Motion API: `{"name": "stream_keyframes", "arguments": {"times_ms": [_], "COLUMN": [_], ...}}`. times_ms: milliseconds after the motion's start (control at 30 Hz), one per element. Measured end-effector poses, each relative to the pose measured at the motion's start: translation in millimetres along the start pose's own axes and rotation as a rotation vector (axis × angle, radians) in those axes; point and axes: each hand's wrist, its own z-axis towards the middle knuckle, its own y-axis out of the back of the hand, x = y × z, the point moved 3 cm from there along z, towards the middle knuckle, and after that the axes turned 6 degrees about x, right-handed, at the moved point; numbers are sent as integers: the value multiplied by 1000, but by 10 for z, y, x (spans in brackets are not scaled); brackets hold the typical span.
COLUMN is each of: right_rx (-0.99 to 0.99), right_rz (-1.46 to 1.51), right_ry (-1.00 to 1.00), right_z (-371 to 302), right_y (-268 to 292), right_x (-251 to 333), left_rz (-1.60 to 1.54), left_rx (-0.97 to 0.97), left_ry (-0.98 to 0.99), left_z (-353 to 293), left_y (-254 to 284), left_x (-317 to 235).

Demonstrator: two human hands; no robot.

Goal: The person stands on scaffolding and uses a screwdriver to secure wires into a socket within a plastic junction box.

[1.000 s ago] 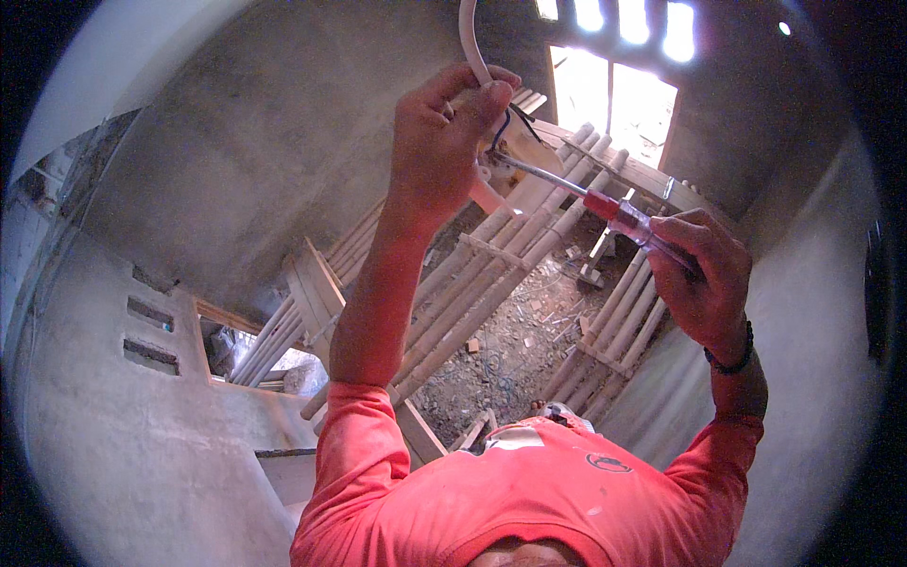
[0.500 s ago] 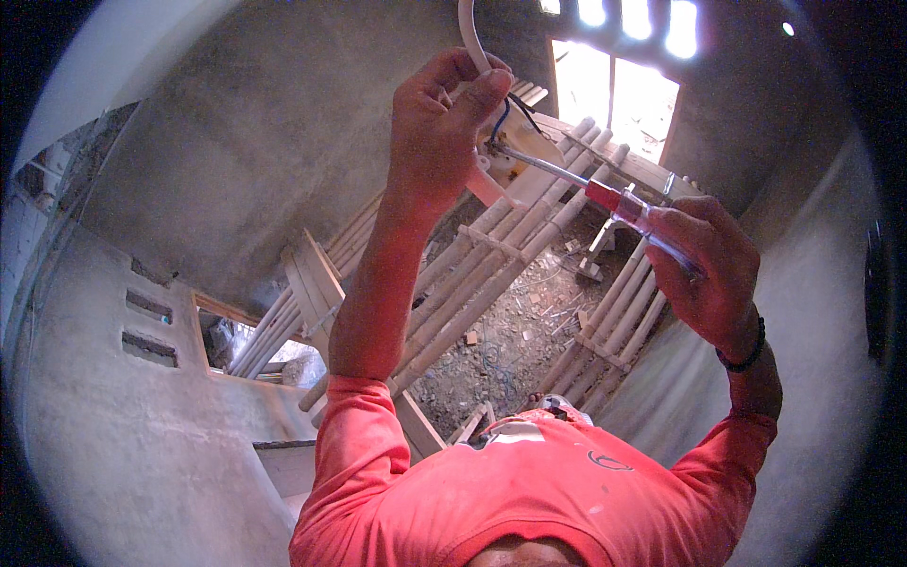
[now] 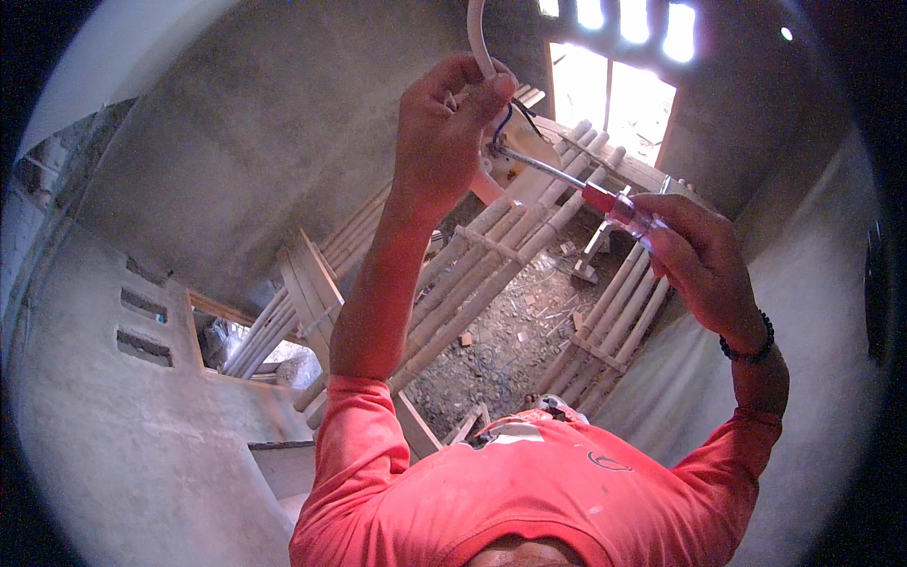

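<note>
My left hand [image 3: 449,128] is closed around the lower end of a white cable [image 3: 479,38] that comes down from the top of the view. Dark blue and black wires [image 3: 504,121] run from below my fingers to a pale fitting [image 3: 531,142], partly hidden behind that hand. My right hand [image 3: 694,255] grips a screwdriver [image 3: 616,206] by its clear and red handle. The metal shaft slants up to the left, and its tip meets the fitting where the wires enter. Whether the tip sits in a screw is too small to tell.
Bamboo poles [image 3: 482,274] lashed into a scaffold cross below my hands. Rubble [image 3: 501,350] covers the ground beneath. Bare plastered walls [image 3: 236,142] stand around, with a bright window opening [image 3: 614,94] at the far right and a wooden-framed opening [image 3: 250,345] at the left.
My right hand has turned on the screwdriver handle, its fingers now nearer the handle's front part. The left hand keeps its hold on the cable, and the tip stays at the fitting.
</note>
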Motion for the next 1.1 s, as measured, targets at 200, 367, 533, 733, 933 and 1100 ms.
{"name": "stream_keyframes", "arguments": {"times_ms": [200, 367, 533, 733, 933, 1100], "right_rx": [-138, -172, -173, -162, -241, -231], "right_rz": [-511, -663, -765, -651, -759, -740], "right_ry": [371, 502, 507, 301, 488, 388], "right_z": [26, 55, 23, 15, 36, 34], "right_y": [-56, -54, -101, -32, -11, -1], "right_x": [115, 159, 168, 100, 182, 210], "left_rz": [47, 75, 67, 6, -76, -172], "left_rx": [-14, -25, -19, -5, -36, -37], "left_ry": [-19, 0, 17, -13, -15, -8], "left_z": [15, 14, 16, -8, -12, -6], "left_y": [73, 102, 109, 74, 112, 97], "left_x": [38, 53, 37, 65, 14, 4]}}
